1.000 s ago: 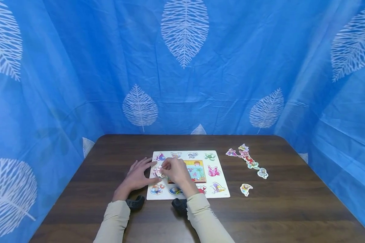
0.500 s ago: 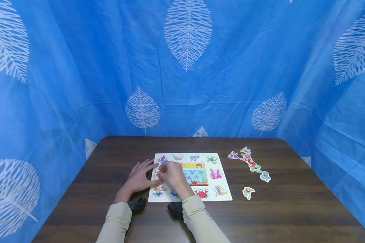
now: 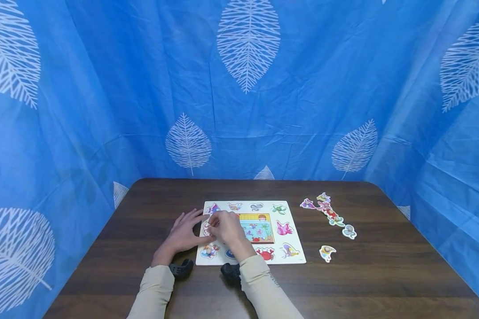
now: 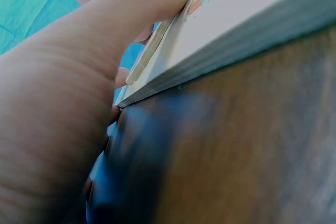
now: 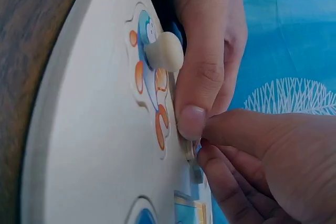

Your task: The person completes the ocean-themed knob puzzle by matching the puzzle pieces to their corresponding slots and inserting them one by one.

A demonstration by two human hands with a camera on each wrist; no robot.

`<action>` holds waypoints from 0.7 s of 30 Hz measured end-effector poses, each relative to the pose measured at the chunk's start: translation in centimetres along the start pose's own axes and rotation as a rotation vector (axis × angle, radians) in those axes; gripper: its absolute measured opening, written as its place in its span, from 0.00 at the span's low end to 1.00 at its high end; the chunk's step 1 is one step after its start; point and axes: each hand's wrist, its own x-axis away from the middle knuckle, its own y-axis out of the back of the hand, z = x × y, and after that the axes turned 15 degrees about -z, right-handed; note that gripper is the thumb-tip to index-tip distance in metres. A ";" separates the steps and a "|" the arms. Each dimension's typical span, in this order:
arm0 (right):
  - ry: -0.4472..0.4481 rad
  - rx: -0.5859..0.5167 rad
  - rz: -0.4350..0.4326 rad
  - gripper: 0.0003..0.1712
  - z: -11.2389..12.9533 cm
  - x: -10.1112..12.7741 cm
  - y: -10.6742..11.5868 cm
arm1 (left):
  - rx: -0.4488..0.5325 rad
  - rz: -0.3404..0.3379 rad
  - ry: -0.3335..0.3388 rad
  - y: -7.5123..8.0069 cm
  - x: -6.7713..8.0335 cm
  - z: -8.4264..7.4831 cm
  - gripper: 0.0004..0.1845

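A white peg puzzle board [image 3: 269, 206] with sea-animal pictures lies on the brown table. Over its left side, my right hand [image 3: 228, 228] pinches a puzzle piece [image 5: 196, 172] between thumb and fingers. That piece is mostly hidden; its wooden edge [image 4: 149, 51] sits raised above the board in the left wrist view. My left hand [image 3: 183, 232] rests along the board's left edge, fingers spread, its thumb [image 5: 191, 121] touching near the held piece. A blue and orange piece [image 5: 149, 85] with a round knob sits in its slot beside the thumb.
Right of the board, several loose knobbed pieces [image 3: 330, 212] lie in a chain. A grey piece [image 3: 349, 231] and a yellow-orange one [image 3: 327, 253] lie nearer. A blue leaf-patterned curtain [image 3: 239, 133] surrounds the table.
The head view has shifted slightly. My right hand has moved a little left over the board's left side, still pinching the piece. My left hand stays in place.
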 end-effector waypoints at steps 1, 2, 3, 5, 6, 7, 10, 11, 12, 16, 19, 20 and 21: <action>0.002 0.003 0.004 0.05 0.0 0.0 0.0 | -0.001 -0.001 0.000 0.0 0.0 0.0 0.45; 0.005 0.006 0.005 0.05 0.0 0.0 0.1 | -0.004 -0.004 -0.002 -0.1 0.0 0.0 0.44; 0.010 0.005 0.002 0.05 -0.1 0.0 0.1 | -0.002 -0.004 0.001 -0.1 0.0 -0.1 0.44; 0.016 -0.002 -0.007 0.04 -0.3 0.0 0.0 | -0.006 -0.002 0.000 -0.2 0.0 -0.1 0.44; 0.018 -0.006 -0.012 0.04 -0.4 0.0 -0.1 | -0.008 -0.001 -0.003 -0.2 -0.1 -0.1 0.44; 0.020 -0.010 -0.017 0.04 -0.5 0.1 -0.1 | -0.008 0.000 -0.003 -0.3 -0.1 -0.1 0.44; 0.018 -0.018 -0.023 0.04 -0.7 0.2 -0.3 | -0.008 0.004 -0.002 -0.4 -0.1 -0.1 0.44; 0.019 -0.019 -0.024 0.04 -0.7 0.2 -0.3 | -0.006 0.005 -0.002 -0.4 -0.1 -0.1 0.44; 0.015 -0.019 -0.024 0.05 -0.7 0.2 -0.3 | -0.005 0.002 -0.005 -0.4 -0.1 -0.1 0.44; 0.000 -0.032 -0.013 0.06 -0.6 0.3 -0.2 | -0.006 0.005 0.002 -0.2 0.0 -0.2 0.45; -0.020 -0.049 0.001 0.07 -0.7 0.4 -0.1 | -0.006 0.009 0.013 -0.1 0.0 -0.2 0.44; -0.028 -0.052 0.006 0.07 -0.7 0.4 -0.1 | -0.007 0.006 0.012 -0.1 0.0 -0.1 0.44; -0.031 -0.055 0.008 0.07 -0.7 0.4 -0.1 | -0.008 0.005 0.014 -0.1 0.0 -0.1 0.44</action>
